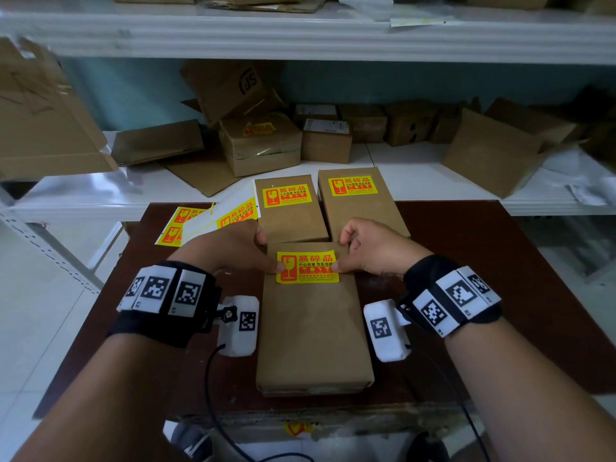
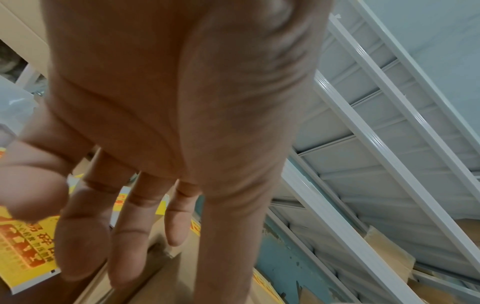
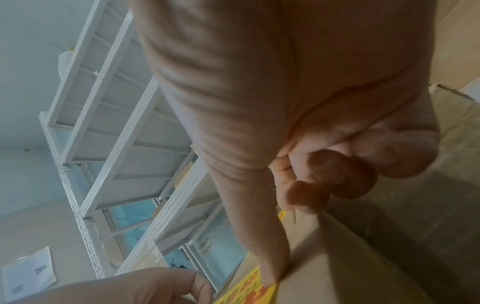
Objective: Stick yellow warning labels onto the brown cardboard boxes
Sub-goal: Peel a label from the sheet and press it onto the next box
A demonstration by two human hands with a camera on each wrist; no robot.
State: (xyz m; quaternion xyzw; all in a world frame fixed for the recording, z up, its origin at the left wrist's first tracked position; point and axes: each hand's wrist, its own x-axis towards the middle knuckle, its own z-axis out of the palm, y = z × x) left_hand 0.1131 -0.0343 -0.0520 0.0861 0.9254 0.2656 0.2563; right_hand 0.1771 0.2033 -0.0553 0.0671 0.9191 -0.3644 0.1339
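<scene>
A plain brown cardboard box [image 1: 313,331] lies lengthways in front of me on the dark table. A yellow warning label [image 1: 308,266] sits slightly askew on its far end. My left hand [image 1: 268,253] presses its thumb on the label's left edge; in the left wrist view [image 2: 182,123] the fingers are fairly straight. My right hand [image 1: 351,253] presses its thumb on the label's right edge [image 3: 262,288], and its other fingers [image 3: 345,174] are curled into the palm. Behind stand two labelled boxes [image 1: 291,225] [image 1: 361,211].
Sheets of yellow labels [image 1: 206,221] lie at the table's far left corner. The white shelf [image 1: 416,175] behind the table holds several loose brown boxes, one labelled [image 1: 263,145]. Cables run from both wrist cameras toward me. White floor shows on either side of the table.
</scene>
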